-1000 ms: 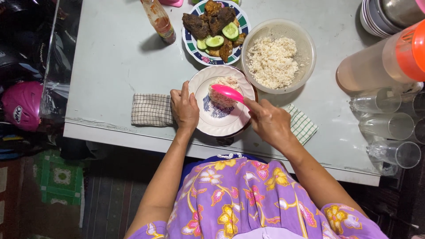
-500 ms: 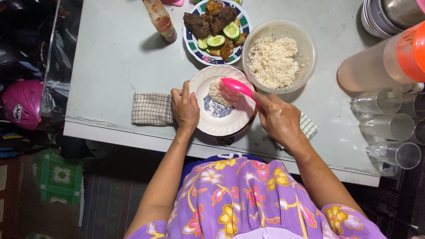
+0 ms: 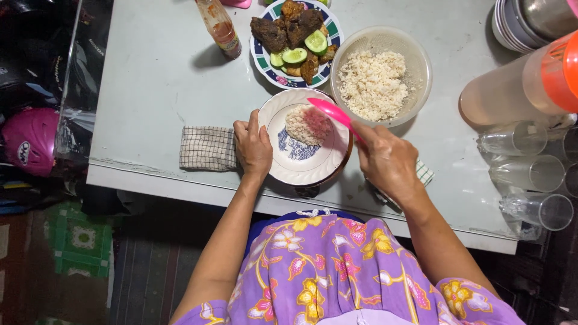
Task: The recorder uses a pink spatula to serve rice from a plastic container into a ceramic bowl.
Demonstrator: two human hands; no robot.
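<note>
A white plate (image 3: 313,164) with a blue pattern sits at the table's near edge, a small mound of rice (image 3: 301,124) on it. My left hand (image 3: 253,146) grips the plate's left rim. My right hand (image 3: 385,159) holds a pink spoon (image 3: 330,111) lifted over the plate's upper right rim, its bowl pointing up-left, just beside the rice bowl (image 3: 415,54). That clear plastic bowl holds a heap of cooked rice (image 3: 372,84).
A patterned plate (image 3: 259,58) of dark fried pieces and cucumber slices stands behind my plate, a sauce bottle (image 3: 219,27) left of it. A checked cloth (image 3: 208,148) lies under the plate. Clear glasses (image 3: 530,171), an orange-lidded jug (image 3: 524,81) and stacked plates (image 3: 506,27) crowd the right.
My right hand has drawn the pink spoon up and right, off the rice mound toward the rice bowl. My left hand has stayed on the plate rim.
</note>
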